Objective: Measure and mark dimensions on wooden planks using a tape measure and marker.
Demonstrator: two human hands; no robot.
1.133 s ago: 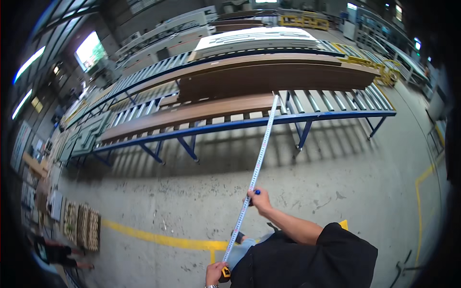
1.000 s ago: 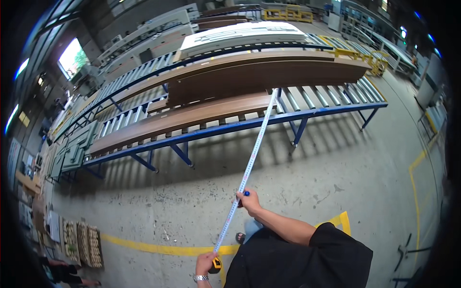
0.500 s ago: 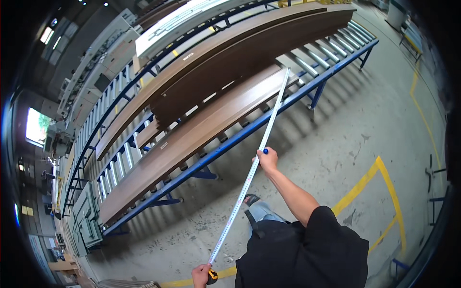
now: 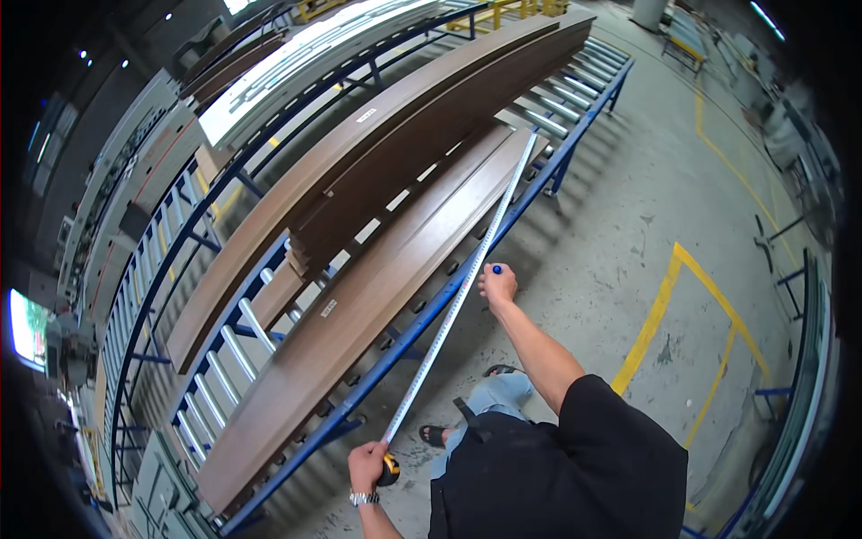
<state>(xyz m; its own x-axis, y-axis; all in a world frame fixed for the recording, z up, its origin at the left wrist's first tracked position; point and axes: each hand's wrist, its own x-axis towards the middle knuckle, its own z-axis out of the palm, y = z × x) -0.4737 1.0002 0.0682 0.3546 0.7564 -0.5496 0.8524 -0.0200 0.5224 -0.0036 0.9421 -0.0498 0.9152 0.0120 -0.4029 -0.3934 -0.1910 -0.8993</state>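
My left hand (image 4: pixel 365 465) is closed round a yellow and black tape measure (image 4: pixel 390 470), low in the picture. Its long white blade (image 4: pixel 444 319) runs up and away, and the far end rests at the far end of the nearer brown panel (image 4: pixel 368 305). My right hand (image 4: pixel 498 287) is closed with a blue pen (image 4: pixel 497 269), of which only the blue end shows. It hovers just right of the blade and seems apart from it.
The nearer panel lies on a blue-framed roller conveyor (image 4: pixel 350 400). Beyond it are stacked long brown boards (image 4: pixel 377 148) and a second conveyor carrying white panels (image 4: pixel 296 67). Green panels (image 4: pixel 162 494) stand at the lower left. Yellow lines (image 4: pixel 651 314) mark the floor at right.
My left hand has moved up and nearer the conveyor with the tape measure. The right hand has come off the blade, rising slightly. My view has shifted, and the panels appear closer.
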